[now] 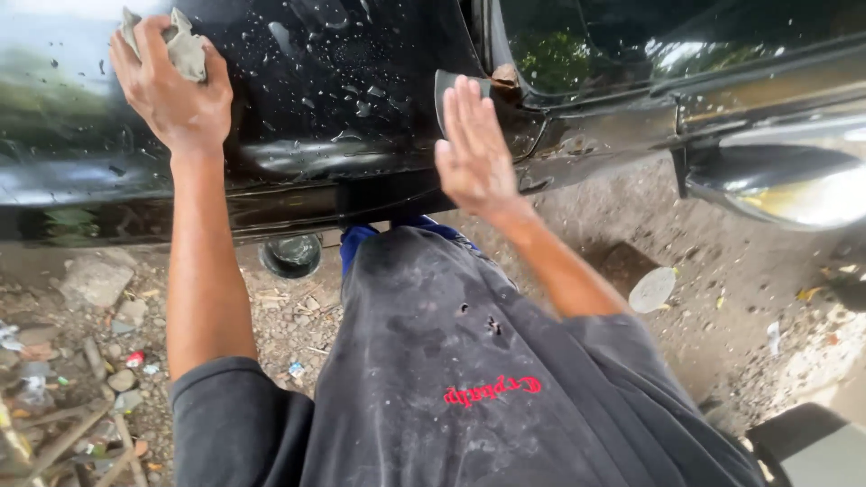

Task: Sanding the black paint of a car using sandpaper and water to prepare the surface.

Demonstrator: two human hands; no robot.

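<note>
Nearest the camera, the person's dark grey shirt (451,379) fills the lower middle of the view, dusty and flecked with pale spots, with short sleeves at both shoulders. Both bare forearms reach away from it toward a vehicle.

Below and to the left lies the ground (722,298), bare brown dirt strewn with stones, sticks, small scraps of litter and a broken slab of concrete (95,280) at the left. A flat pale disc (652,289) rests on the dirt to the right. A dark round container (291,254) stands on the ground just under the vehicle's lower edge. This is outdoors, in daylight.

Farther off, a glossy black car body panel (343,99) spans the whole width of the view. It is wet, beaded with water drops, and mirrors green trees and pale sky. A chrome-coloured part (785,180) juts out at the far right.

The left hand (171,90) is at the far left, pressed against the panel, its fingers closed around a crumpled grey cloth (180,45) that touches the wet surface. The right hand (474,149) is near the middle, open and flat with its 4 fingers straight and close together, palm against the panel beside a seam, holding nothing.
</note>
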